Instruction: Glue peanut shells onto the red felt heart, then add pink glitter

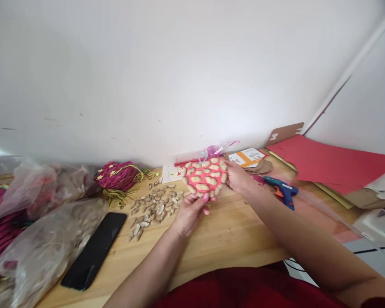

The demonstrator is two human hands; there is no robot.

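Note:
Both hands hold up a red piece covered with unshelled peanuts [205, 175], its peanut side facing me. My left hand [192, 209] grips the lower edge, thumb in front and fingers partly behind. At the right edge, my right hand [237, 177] is closed on the piece, most of its fingers hidden. Left of the piece, loose peanuts [157, 205] lie scattered on the wooden table [224, 239]. A blue and orange glue gun [284, 191] rests to the right of my right hand.
A black phone [96, 250] and a plastic bag of peanuts [57, 244] lie at left. Behind them sits a magenta bundle with gold stars [118, 175]. Red sheets [333, 162] cover the right side. The white wall [192, 77] bounds the back.

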